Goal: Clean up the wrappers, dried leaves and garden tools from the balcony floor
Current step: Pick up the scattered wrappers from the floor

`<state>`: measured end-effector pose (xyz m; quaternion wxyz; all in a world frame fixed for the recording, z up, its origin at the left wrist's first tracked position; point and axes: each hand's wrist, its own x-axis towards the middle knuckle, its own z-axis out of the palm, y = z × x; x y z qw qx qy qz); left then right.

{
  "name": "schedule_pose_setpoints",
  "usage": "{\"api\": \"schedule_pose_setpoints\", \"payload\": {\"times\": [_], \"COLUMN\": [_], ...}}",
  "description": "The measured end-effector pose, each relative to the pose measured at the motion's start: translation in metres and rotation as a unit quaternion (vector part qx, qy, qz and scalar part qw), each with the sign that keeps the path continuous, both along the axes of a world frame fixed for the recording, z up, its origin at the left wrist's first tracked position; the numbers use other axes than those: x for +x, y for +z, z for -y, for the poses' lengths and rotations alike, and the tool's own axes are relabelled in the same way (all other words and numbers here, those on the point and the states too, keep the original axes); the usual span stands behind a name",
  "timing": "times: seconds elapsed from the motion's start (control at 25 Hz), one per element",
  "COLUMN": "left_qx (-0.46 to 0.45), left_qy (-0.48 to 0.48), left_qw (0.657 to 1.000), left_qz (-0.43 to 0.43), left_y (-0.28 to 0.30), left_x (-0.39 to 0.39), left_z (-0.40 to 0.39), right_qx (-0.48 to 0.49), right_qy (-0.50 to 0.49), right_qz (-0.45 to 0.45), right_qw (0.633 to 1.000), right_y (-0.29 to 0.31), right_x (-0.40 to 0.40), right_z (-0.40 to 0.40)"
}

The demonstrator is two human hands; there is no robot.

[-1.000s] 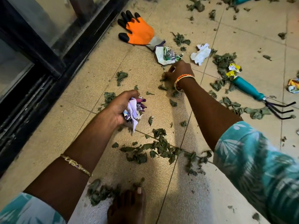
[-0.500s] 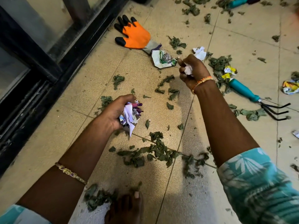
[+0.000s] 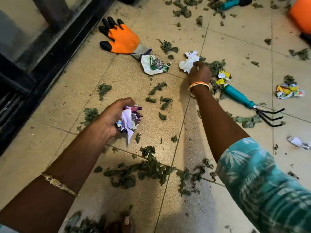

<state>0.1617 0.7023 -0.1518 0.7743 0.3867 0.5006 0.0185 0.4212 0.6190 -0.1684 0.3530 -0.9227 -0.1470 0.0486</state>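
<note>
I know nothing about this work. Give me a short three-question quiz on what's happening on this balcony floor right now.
1. True or false: the left hand is empty.
2. What is the right hand gripping? A) crumpled white paper B) orange glove C) teal hand rake
3. Fill in: the printed wrapper lies just beside the cuff of the ____.

Key: 1 false, it holds crumpled wrappers; 2 A; 3 orange glove.
</note>
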Motion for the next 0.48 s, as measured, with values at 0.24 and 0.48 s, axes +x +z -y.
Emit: {"api": "schedule_pose_setpoints", "payload": {"times": [0.24, 0.48], "left_qx": [-0.007, -0.001], "left_qy": [-0.009, -0.026], "left_qw": [1.000, 1.000], "left_qz": [0.008, 0.009], "left_y": [-0.010, -0.008], "left_x": [0.007, 0.015], "left_z": [-0.016, -0.017], "right_qx": [-0.069, 0.106], "right_qy": [0.023, -0.060], "right_qz": [0.014, 0.003], "right_qw": [0.997, 0.993], "right_y": [-0.022, -0.027], "right_x": [0.028, 0.025], "right_z": [-0.029, -0.015]}}
